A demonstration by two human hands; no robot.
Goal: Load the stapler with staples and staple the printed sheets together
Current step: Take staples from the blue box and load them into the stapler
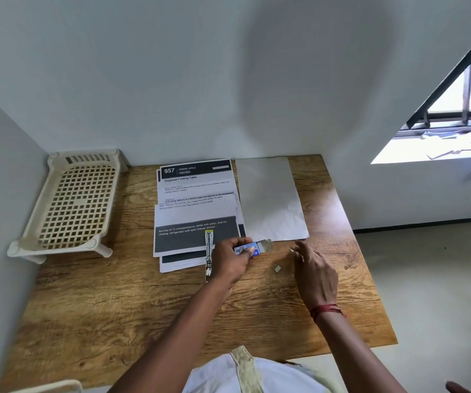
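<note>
My left hand (230, 258) grips a small blue staple box (249, 248) with its cardboard flap open toward the right. My right hand (313, 268) hovers just right of the box and pinches a thin strip of staples (292, 251) between fingertips. An opened silver stapler (208, 252) lies flat along the lower right edge of the printed sheets (196, 211), partly hidden by my left hand. A small block of staples (277, 268) rests on the wooden table (132, 302) between my hands.
A blank white sheet (271, 199) lies right of the printed stack. A beige plastic rack (72, 202) stands at the table's left back corner against the wall. The table's right edge drops to the floor.
</note>
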